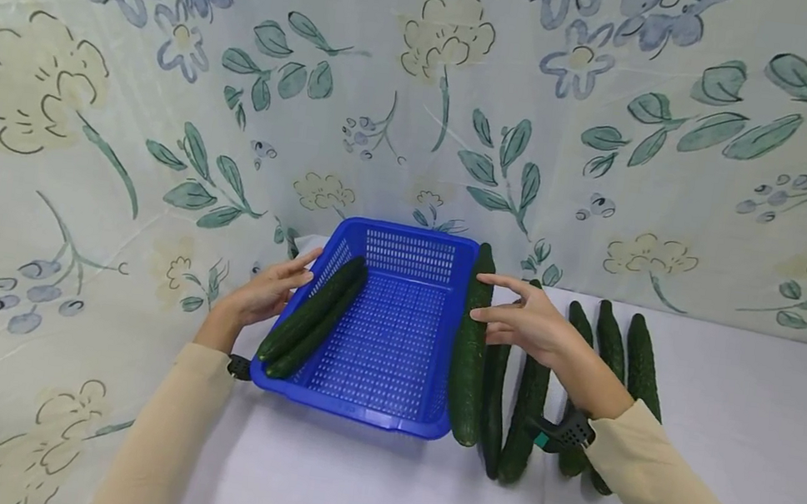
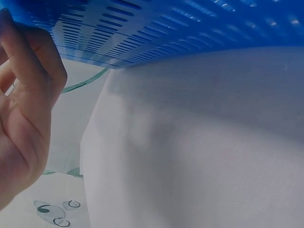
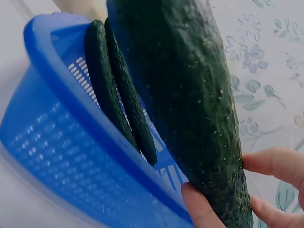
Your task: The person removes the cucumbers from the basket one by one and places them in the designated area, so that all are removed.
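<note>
A blue basket (image 1: pixel 393 335) holds two cucumbers (image 1: pixel 316 317) along its left side. My left hand (image 1: pixel 266 294) is at the basket's left rim, its fingers against the outer wall; in the left wrist view the hand (image 2: pixel 28 99) is beside the slotted blue wall (image 2: pixel 166 28). With thumb and fingertips, my right hand (image 1: pixel 527 322) pinches a cucumber (image 1: pixel 470 361) at the basket's right rim. The right wrist view has this cucumber (image 3: pixel 190 95) large between the fingers of the hand (image 3: pixel 247 194), with the basket (image 3: pixel 80 142) behind it.
Several more cucumbers (image 1: pixel 528 410) lie side by side on the white cloth (image 1: pixel 345 480) to the right of the basket, some partly under my right wrist. A flowered cloth (image 1: pixel 360 112) hangs behind the table and runs down the left side.
</note>
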Available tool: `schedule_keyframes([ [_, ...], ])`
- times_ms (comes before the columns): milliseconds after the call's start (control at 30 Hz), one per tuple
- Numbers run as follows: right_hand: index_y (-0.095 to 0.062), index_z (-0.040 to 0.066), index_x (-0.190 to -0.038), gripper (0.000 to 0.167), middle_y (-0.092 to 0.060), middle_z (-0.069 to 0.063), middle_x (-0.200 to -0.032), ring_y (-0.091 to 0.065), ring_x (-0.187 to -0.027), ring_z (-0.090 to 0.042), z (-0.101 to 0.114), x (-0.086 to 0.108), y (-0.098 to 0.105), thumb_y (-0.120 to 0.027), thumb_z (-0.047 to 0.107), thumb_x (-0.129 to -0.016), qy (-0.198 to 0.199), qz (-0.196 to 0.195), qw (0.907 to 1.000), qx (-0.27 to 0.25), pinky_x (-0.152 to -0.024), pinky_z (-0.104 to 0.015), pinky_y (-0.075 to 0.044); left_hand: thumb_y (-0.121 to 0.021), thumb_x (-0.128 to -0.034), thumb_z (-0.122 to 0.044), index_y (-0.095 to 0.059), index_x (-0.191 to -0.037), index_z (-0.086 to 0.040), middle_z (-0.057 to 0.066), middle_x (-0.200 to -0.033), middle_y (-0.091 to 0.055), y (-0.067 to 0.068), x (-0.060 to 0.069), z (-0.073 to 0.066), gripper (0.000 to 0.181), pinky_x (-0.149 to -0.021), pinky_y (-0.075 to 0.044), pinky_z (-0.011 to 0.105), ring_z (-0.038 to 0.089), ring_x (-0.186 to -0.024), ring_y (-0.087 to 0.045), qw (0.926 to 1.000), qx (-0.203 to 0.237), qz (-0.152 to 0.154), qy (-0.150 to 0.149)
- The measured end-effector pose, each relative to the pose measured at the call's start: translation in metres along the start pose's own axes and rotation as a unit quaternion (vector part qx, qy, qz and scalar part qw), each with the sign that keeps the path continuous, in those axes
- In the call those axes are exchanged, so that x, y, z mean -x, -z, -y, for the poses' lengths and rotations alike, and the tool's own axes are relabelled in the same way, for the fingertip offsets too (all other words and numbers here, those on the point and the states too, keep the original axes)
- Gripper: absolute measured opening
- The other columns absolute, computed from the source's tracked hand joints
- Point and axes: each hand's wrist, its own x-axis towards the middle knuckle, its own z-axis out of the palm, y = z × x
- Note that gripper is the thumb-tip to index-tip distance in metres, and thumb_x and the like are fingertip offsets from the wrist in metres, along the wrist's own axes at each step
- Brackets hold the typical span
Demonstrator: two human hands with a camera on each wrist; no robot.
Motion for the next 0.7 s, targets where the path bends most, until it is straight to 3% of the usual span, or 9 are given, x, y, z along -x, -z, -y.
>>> schedule_keyframes([
  [367,-0.032,0.009,-0.156,0.078,-0.071,-0.004,-0.1,-0.065,-0.096,-0.022,-0.012,0.022,0.044,-0.073,0.008,-0.09,0.003,-0.016,0.9999,0.003,-0.083,-0.035,-0.055,-0.043,-0.109,-0.022,-0.021,-0.161,-0.029,0.014,-0.14,-0.047,0.002,0.001,0.001,0.056,-0.08,-0.058,0.033,0.017,-0.095,-0.069,1.0,-0.005,-0.001,0.003],
  [433,-0.032,0.01,-0.156,0.078,-0.069,-0.008,-0.11,-0.064,-0.1,-0.024,-0.015,0.025,0.052,-0.074,0.01,-0.09,0.004,-0.019,0.9997,0.011,-0.084,-0.035,-0.055,-0.043,-0.109,-0.021,-0.021,-0.161,-0.028,0.014,-0.141,-0.047,0.002,0.0,0.001,0.057,-0.082,-0.058,0.034,0.018,-0.098,-0.069,1.0,-0.004,-0.002,0.004],
  [500,-0.032,0.011,-0.156,0.078,-0.063,-0.019,-0.123,-0.062,-0.109,-0.03,-0.019,0.028,0.059,-0.074,0.012,-0.09,0.004,-0.024,0.9996,0.016,-0.085,-0.036,-0.055,-0.043,-0.1089,-0.021,-0.02,-0.161,-0.028,0.014,-0.141,-0.047,0.003,0.0,0.001,0.057,-0.083,-0.057,0.035,0.019,-0.1,-0.068,1.0,-0.006,-0.002,0.003],
  [600,-0.032,0.013,-0.157,0.077,-0.043,-0.03,-0.144,-0.056,-0.119,-0.036,-0.024,0.033,0.07,-0.073,0.014,-0.092,0.01,-0.026,0.9993,0.023,-0.088,-0.036,-0.055,-0.045,-0.1085,-0.022,-0.022,-0.16,-0.029,0.014,-0.139,-0.05,0.002,0.0,0.001,0.057,-0.083,-0.057,0.036,0.02,-0.101,-0.069,0.9999,-0.007,-0.006,0.004],
  [700,-0.034,0.015,-0.156,0.072,-0.056,-0.021,-0.136,-0.06,-0.115,-0.029,-0.029,0.038,0.08,-0.07,0.013,-0.094,0.019,-0.022,0.9993,0.024,-0.087,-0.034,-0.055,-0.046,-0.1082,-0.022,-0.024,-0.16,-0.03,0.014,-0.138,-0.051,0.001,0.0,0.0,0.057,-0.082,-0.057,0.036,0.02,-0.1,-0.069,0.9999,-0.01,-0.011,0.008],
])
